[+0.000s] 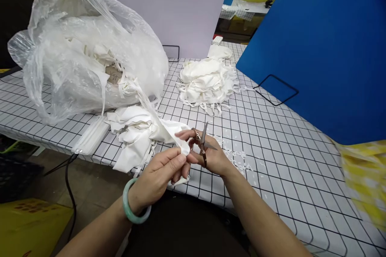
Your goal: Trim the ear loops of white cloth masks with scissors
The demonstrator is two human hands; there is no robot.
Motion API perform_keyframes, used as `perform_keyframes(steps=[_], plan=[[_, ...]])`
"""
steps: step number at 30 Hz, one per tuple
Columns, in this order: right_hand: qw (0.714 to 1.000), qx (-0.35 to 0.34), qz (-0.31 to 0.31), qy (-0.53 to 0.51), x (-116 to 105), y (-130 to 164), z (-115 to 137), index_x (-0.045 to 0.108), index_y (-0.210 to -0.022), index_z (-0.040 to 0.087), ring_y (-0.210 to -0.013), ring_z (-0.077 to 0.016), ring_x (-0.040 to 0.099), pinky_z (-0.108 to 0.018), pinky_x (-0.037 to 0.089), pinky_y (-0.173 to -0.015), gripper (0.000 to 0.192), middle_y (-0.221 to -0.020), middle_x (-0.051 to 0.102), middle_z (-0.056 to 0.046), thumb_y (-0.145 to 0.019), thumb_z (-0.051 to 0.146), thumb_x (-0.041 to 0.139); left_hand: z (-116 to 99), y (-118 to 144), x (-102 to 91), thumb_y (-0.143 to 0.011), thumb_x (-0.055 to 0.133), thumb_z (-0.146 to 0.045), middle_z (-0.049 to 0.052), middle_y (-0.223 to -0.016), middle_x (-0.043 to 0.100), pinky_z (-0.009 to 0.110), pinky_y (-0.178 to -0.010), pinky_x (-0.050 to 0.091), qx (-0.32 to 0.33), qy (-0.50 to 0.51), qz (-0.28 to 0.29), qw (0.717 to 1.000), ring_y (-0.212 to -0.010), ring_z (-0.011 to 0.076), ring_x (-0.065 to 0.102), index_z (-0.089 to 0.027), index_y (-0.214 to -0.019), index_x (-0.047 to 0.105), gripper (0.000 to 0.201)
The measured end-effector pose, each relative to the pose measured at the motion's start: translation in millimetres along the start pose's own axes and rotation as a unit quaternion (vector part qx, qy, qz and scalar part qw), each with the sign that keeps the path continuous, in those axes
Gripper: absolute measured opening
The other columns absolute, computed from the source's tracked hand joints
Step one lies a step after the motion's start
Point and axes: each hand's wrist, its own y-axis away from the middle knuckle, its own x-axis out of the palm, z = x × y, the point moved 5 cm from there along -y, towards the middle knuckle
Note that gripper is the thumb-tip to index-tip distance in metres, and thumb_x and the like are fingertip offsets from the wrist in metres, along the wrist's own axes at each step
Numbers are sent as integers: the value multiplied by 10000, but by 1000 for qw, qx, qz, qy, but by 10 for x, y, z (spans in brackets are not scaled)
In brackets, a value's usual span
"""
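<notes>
My left hand (pixel 164 170), with a green bangle (pixel 130 204) at its wrist, pinches the edge of a white fabric piece (pixel 170 130) between thumb and fingers. Around the handles of a small pair of scissors (pixel 204 139) my right hand (pixel 208 152) is closed; the blades are apart and point up and right, away from the cloth. Its fingertips also touch the fabric beside my left thumb. The strip runs back toward a crumpled heap of white cloth (pixel 135 132) and a clear plastic bag (pixel 138 44) stuffed with similar pieces.
A pile of white fabric pieces (pixel 208 80) lies farther back on the checked tablecloth (pixel 289 156). Small white scraps (pixel 238 158) are scattered right of my hands. A white power strip (pixel 92 134) with a black cable sits at the left edge. Blue (pixel 319 48) and pale panels (pixel 169 8) stand behind.
</notes>
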Motion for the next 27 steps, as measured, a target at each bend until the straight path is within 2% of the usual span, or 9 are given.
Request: perform_keyframes(steps=[3, 5, 7, 8, 11, 14, 17, 20, 27], plan=[[1000, 7, -23, -5, -37, 1, 56, 606, -820, 212, -753, -157, 566, -314, 491, -732, 147, -810, 608, -2, -780, 274, 732, -87, 37, -81, -992, 526, -392, 50, -798, 561, 265, -616, 434, 28, -89, -31, 995, -675, 140, 492, -173, -941, 754, 321], [998, 22, -61, -21, -13, 34, 33, 594, -798, 211, -737, -153, 554, -300, 482, -702, 199, -794, 591, 1, -761, 304, 766, -200, 66, -114, -988, 535, -345, 84, -991, 575, 324, -829, 488, 113, -176, -84, 974, -907, 200, 554, -196, -937, 773, 286], [993, 62, -81, -53, 113, 106, -46, 586, -786, 207, -704, -146, 538, -287, 471, -661, 283, -771, 579, 4, -734, 375, 808, -277, 76, -79, -988, 532, -296, 101, -1170, 560, 384, -1047, 418, 202, -221, -113, 947, -1161, 259, 507, -208, -937, 780, 268], [990, 87, -84, -72, 200, 154, -97, 572, -770, 205, -682, -141, 526, -282, 466, -640, 336, -744, 561, 11, -721, 426, 821, -273, 58, -48, -994, 520, -287, 106, -1200, 560, 398, -1075, 404, 222, -210, -110, 946, -1199, 271, 495, -206, -938, 778, 276], [980, 149, -64, -118, 426, 314, -211, 537, -768, 207, -651, -137, 514, -277, 467, -619, 438, -689, 512, 29, -729, 561, 791, -125, -58, 29, -1009, 487, -319, 109, -1100, 571, 346, -878, 505, 193, -95, -79, 973, -983, 230, 569, -183, -894, 755, 322], [989, 132, -54, -34, 349, 446, -164, 584, -844, 206, -757, -176, 574, -315, 498, -718, 401, -784, 581, -1, -791, 575, 733, 36, -126, 35, -1002, 500, -349, 93, -1007, 539, 298, -742, 481, 149, -59, -100, 982, -899, 208, 549, -174, -805, 712, 339], [983, 92, -60, 150, 74, 557, -24, 637, -893, 211, -898, -231, 588, -377, 491, -823, 361, -913, 630, -56, -821, 559, 702, 82, -124, 45, -1007, 488, -338, 93, -985, 520, 305, -790, 459, 156, -114, -101, 976, -1003, 235, 524, -178, -780, 691, 344], [962, 77, -37, 261, -91, 642, 69, 655, -822, 211, -816, -235, 581, -396, 468, -781, 372, -818, 637, -58, -789, 573, 731, 67, -122, 95, -1021, 452, -289, 97, -1026, 514, 320, -869, 441, 182, -163, -72, 967, -1073, 243, 495, -180, -794, 674, 336], [947, 77, -24, 310, -96, 728, 130, 584, -631, 221, -625, -179, 543, -364, 417, -701, 447, -614, 609, -18, -770, 612, 750, 77, -155, 226, -1024, 393, -222, 90, -1046, 491, 320, -879, 431, 215, -227, -22, 950, -1026, 224, 487, -175, -773, 592, 324]])
